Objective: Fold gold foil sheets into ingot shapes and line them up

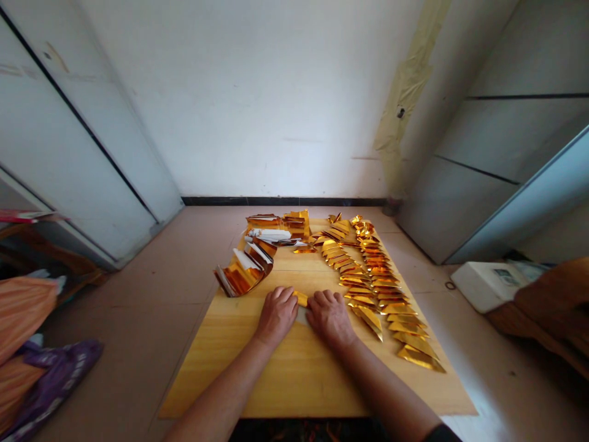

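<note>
A small sheet of gold foil paper (301, 299), partly folded, lies between my hands on the wooden board (276, 380). My left hand (279, 313) closes on its left end with bent fingers. On the other end, my right hand (329, 316) is closed the same way, so both palms hide much of the sheet. Folded gold foil pieces (384, 276) overlap in long rows to the right of my right hand. Loose stacks of gold foil sheets (242, 276), some showing white backs, lie curled beyond my left hand, with another stack (297, 227) farther back.
Pale floor tiles surround the board, with a white wall (276, 104) behind. Grey cabinets stand at left (92, 141) and right (497, 141). Orange and purple bags (50, 374) lie at lower left. A white box (488, 285) sits at right.
</note>
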### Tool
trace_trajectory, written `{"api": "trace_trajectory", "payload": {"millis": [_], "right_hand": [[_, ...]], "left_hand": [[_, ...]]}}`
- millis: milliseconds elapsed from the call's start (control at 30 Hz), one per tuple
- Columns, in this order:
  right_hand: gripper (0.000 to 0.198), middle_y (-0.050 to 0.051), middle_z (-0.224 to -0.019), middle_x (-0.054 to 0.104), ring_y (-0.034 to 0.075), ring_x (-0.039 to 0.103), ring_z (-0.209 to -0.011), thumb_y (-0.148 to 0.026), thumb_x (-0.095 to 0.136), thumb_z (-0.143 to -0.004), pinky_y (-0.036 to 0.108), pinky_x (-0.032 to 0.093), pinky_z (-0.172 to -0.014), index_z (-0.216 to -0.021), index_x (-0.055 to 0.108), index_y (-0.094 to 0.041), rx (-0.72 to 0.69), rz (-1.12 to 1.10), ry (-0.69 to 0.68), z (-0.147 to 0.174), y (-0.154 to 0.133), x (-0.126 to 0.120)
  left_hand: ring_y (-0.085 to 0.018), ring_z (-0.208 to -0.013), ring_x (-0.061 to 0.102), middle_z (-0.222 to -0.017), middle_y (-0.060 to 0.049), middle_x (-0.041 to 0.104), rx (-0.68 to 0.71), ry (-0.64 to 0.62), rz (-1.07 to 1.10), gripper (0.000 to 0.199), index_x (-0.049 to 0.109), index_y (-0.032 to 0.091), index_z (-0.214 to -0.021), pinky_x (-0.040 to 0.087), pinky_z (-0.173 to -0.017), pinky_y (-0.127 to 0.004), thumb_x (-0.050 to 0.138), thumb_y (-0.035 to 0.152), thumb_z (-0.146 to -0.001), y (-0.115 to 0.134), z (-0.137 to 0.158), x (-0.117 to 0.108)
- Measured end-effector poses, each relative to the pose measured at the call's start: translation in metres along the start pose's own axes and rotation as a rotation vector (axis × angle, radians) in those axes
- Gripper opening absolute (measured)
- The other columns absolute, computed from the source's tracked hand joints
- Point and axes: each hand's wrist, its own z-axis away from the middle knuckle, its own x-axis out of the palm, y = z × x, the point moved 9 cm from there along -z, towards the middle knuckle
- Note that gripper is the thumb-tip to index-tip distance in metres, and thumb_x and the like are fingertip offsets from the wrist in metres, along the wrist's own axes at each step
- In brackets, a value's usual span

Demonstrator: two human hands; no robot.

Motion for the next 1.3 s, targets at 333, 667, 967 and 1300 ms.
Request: {"api": "trace_trajectory", "payload": {"millis": [333, 667, 967, 1300], "right_hand": [[0.028, 0.009, -0.124, 0.055, 0.024, 0.045, -0.109, -0.032, 0.050, -0.090, 0.039, 0.031, -0.087, -0.115, 0.055, -0.022, 0.042, 0.020, 0.002, 0.024, 0.010, 0.005], [0.030, 0.010, -0.131, 0.050, 0.026, 0.041, -0.115, -0.033, 0.051, -0.089, 0.041, 0.033, -0.089, -0.116, 0.056, -0.022, 0.103, 0.021, -0.067, 0.011, 0.023, 0.006], [0.015, 0.004, -0.104, 0.061, 0.019, 0.047, -0.099, -0.028, 0.052, -0.090, 0.032, 0.032, -0.084, -0.100, 0.062, -0.021, -0.130, -0.088, -0.062, 0.014, 0.010, -0.001], [0.015, 0.002, -0.101, 0.063, 0.016, 0.048, -0.096, -0.032, 0.055, -0.091, 0.030, 0.031, -0.082, -0.095, 0.066, -0.024, -0.129, -0.181, 0.019, 0.011, 0.019, 0.005]], "left_hand": [[-0.021, -0.102, 0.056, -0.110, -0.005, 0.066, -0.010, -0.054, -0.069, 0.015, 0.065, 0.024, -0.094, 0.041, -0.081, -0.037, 0.054, 0.017, -0.085, 0.004, -0.001, -0.003], [-0.027, -0.114, 0.049, -0.126, -0.009, 0.056, 0.037, -0.132, -0.002, 0.035, 0.060, 0.033, -0.116, 0.036, -0.095, -0.048, 0.062, 0.031, -0.081, 0.004, 0.012, -0.004], [-0.029, -0.120, 0.046, -0.130, -0.011, 0.053, 0.008, -0.166, -0.014, 0.039, 0.060, 0.035, -0.117, 0.032, -0.098, -0.057, 0.064, 0.032, -0.079, -0.003, 0.011, 0.001], [-0.024, -0.102, 0.054, -0.107, -0.008, 0.062, 0.094, -0.215, 0.053, 0.027, 0.063, 0.023, -0.103, 0.044, -0.089, -0.042, 0.059, 0.016, -0.078, 0.014, -0.005, 0.001]]}}
